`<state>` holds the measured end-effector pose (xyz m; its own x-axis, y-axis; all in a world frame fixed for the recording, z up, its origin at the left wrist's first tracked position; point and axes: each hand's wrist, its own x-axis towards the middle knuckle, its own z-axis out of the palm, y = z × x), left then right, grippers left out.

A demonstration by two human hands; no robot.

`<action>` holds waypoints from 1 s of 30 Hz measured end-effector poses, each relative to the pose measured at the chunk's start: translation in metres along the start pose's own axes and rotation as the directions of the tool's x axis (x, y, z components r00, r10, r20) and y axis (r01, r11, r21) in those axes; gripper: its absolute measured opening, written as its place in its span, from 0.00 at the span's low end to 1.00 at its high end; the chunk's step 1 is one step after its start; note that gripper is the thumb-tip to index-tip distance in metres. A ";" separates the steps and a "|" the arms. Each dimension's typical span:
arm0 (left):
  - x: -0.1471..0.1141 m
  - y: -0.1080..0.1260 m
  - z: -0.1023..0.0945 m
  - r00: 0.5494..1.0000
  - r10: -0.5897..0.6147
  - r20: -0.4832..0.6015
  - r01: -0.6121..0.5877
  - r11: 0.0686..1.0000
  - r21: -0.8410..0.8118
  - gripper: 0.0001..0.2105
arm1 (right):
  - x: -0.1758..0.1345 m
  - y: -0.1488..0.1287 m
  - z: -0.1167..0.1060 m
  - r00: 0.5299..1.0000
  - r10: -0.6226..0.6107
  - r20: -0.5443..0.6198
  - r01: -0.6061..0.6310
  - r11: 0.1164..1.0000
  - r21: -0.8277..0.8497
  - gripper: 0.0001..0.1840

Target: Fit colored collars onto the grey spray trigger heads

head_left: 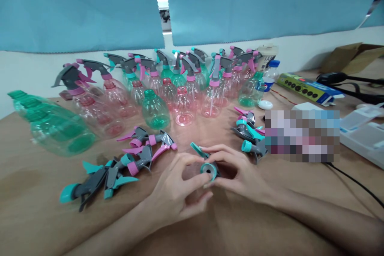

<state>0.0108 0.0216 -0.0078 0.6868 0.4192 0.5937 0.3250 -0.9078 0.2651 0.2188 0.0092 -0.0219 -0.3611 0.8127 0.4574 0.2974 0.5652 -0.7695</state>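
Between both hands is a trigger spray head [209,171] in grey and teal, its round collar turned up toward me. My left hand [177,186] pinches the collar with thumb and fingers. On the other side my right hand [237,172] has its fingers closed around the grey body, which it partly hides. Left of my hands lies a group of loose spray heads [111,176], some teal and grey, some pink and grey. A second loose group [250,144] lies beyond my right hand.
Behind stand several pink and green bottles, many with spray heads fitted; an open green bottle [156,110] and pink bottle [184,108] stand in front. At right are a Pepsi bottle [270,76], a yellow-blue box [309,88], a clear compartment case [366,136] and a black cable [357,180].
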 end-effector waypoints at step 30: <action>0.002 0.001 -0.001 0.991 -0.134 0.009 0.134 0.990 0.034 0.16 | 0.003 -0.001 0.001 0.999 0.048 -0.018 -0.048 0.998 0.029 0.16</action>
<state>0.0121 0.0214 -0.0055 0.6428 0.5376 0.5457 0.4362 -0.8425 0.3161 0.2167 0.0111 -0.0203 -0.3302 0.8414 0.4279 0.2885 0.5216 -0.8029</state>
